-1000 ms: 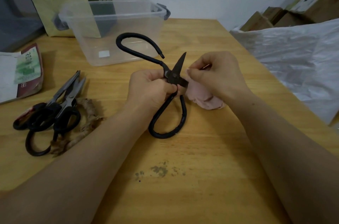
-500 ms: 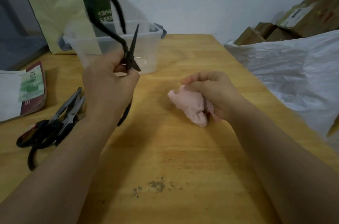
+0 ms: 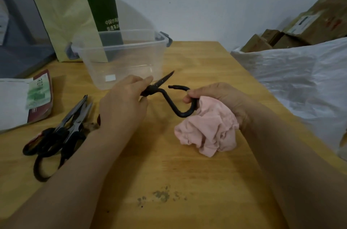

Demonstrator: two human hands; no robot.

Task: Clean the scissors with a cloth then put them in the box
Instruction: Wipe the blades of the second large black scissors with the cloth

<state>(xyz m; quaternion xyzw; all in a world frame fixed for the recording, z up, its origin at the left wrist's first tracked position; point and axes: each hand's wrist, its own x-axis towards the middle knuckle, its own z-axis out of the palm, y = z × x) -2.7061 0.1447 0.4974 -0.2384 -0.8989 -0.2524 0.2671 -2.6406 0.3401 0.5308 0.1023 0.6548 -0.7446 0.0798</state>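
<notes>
My left hand (image 3: 124, 105) grips black iron scissors (image 3: 167, 97) near the pivot, with the blade tip pointing up and right toward the box. One looped handle curves to the right. My right hand (image 3: 221, 97) pinches that handle loop while it also holds a crumpled pink cloth (image 3: 206, 129), which rests partly on the table. The clear plastic box (image 3: 122, 59) stands just behind my left hand and looks empty.
Several other scissors (image 3: 60, 131) lie in a heap on the wooden table (image 3: 169, 181) at the left. A packet (image 3: 24, 99) and a yellow-green bag (image 3: 75, 18) sit at the back left. White plastic sheeting (image 3: 300, 82) and cardboard boxes (image 3: 309, 28) crowd the right edge.
My left hand has brought the scissors down from in front of the box to the table's middle. My right hand, still holding the cloth, has taken hold of one handle loop.
</notes>
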